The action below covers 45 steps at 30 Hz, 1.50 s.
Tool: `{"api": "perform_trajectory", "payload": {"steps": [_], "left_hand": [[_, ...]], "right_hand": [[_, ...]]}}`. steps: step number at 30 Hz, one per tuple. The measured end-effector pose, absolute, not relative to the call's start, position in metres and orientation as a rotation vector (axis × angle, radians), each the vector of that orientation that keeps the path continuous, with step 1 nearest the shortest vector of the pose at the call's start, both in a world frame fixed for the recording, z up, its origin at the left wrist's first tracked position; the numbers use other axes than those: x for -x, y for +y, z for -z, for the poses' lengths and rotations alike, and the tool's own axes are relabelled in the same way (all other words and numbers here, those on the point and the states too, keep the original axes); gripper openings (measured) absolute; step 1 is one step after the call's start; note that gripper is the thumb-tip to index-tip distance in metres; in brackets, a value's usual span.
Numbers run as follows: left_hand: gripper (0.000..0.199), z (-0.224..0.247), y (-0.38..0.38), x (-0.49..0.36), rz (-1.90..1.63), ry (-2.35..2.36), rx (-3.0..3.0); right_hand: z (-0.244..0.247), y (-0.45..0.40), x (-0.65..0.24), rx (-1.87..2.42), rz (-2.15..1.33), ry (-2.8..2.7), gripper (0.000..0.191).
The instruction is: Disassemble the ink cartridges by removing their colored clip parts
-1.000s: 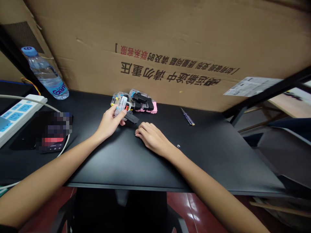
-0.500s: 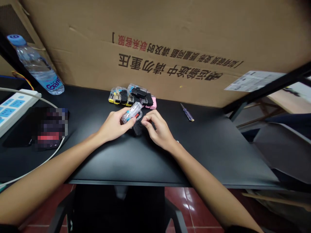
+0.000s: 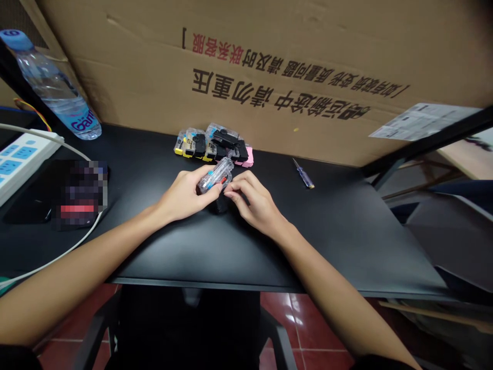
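A small clear plastic toy gun (image 3: 215, 174) with light-blue and red parts inside is held over the black table. My left hand (image 3: 188, 192) is closed around its body, thumb on the near side. Its dark grip (image 3: 220, 204) points down toward me. On the other side, my right hand (image 3: 254, 200) has thumb and forefinger pinched together beside the clear loop around the red part. Whatever lies between those fingertips is too small to make out. Just behind stands a cluster of similar clear and black toy pieces (image 3: 198, 144) with yellow and pink ends.
A screwdriver (image 3: 304, 173) lies to the right on the black table (image 3: 327, 236). At the left are a water bottle (image 3: 57, 87), a white power strip (image 3: 23, 159), a cable and a blurred dark item (image 3: 79, 195). A cardboard sheet (image 3: 146, 61) rises along the back.
The view has shifted slightly. My right fingertips have come closer to the loop of the toy gun. My left hand keeps its hold.
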<state>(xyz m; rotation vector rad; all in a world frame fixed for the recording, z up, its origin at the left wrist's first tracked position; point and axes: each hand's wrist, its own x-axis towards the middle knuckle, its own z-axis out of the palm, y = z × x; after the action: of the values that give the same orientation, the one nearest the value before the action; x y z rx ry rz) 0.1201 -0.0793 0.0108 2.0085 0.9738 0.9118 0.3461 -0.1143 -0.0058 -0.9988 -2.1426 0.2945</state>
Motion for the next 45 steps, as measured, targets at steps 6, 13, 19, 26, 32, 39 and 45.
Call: {"api": "perform_trajectory", "payload": {"steps": [6, 13, 19, 26, 32, 39, 45], "left_hand": [[0.046, -0.01, -0.079, -0.12, -0.91, 0.991, -2.005], [0.046, -0.011, -0.078, -0.119, -0.907, 0.997, -2.008], [0.046, -0.011, -0.079, -0.12, -0.924, 0.987, -1.987], [0.044, -0.008, -0.076, -0.12, -0.909, 1.003, -1.893], [0.038, -0.005, -0.074, -0.121, -0.87, 0.968, -1.743], [0.033, -0.002, -0.072, -0.122, -0.868, 0.934, -1.665], [0.031, -0.002, -0.074, -0.124, -0.882, 0.924, -1.613]], "right_hand": [[0.006, -0.115, -0.345, 0.992, -0.242, -2.146, 0.01], [0.007, -0.116, -0.345, 0.943, -0.226, -2.163, 0.006], [0.009, -0.115, -0.346, 0.966, -0.236, -2.145, 0.007], [0.007, -0.115, -0.34, 0.955, -0.28, -2.053, 0.009], [0.009, -0.116, -0.337, 1.034, -0.394, -1.987, 0.014], [0.008, -0.117, -0.336, 1.038, -0.436, -1.951, 0.014], [0.007, -0.118, -0.333, 1.061, -0.444, -1.913, 0.015]]}}
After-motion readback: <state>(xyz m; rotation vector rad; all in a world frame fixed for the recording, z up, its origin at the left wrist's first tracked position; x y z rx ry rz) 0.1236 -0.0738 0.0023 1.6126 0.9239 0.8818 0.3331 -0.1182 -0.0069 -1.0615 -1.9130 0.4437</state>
